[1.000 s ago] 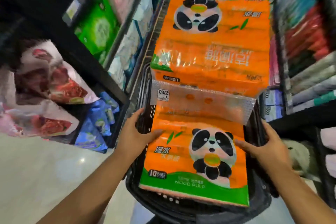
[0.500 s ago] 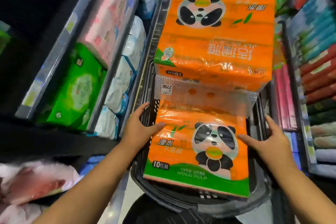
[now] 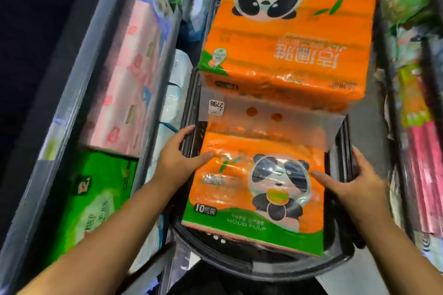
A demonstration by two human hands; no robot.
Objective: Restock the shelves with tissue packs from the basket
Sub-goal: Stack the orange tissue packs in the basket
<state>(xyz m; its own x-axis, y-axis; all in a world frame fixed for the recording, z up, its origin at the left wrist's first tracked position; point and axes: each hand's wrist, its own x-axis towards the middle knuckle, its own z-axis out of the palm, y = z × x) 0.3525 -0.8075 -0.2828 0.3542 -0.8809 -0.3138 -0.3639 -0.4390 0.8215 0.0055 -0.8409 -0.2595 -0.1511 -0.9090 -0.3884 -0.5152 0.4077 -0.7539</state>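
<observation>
Over the last second little had moved in the basket (image 3: 263,264). The left hand (image 3: 177,158) and right hand (image 3: 354,182) had stayed clasped on the two long sides of the near pack (image 3: 239,194), thumbs on its printed face and fingers down its flanks. The pack still lay in the basket's near end, its far edge under a clear flap (image 3: 299,120) that seemed to hang from the far pack (image 3: 287,38) at the basket's far end.

What had changed was the view. It had swung so that the shelf (image 3: 76,84) left of the basket, with pink packs (image 3: 129,93) and a green pack (image 3: 96,199), filled that side. I judged the grip set and the lift-out not yet begun.

Most fingers were hidden between pack and basket wall, so their reach was unclear. The far pack's top was cut off, the goods right of the basket were blurred, and the basket's floor was covered.
</observation>
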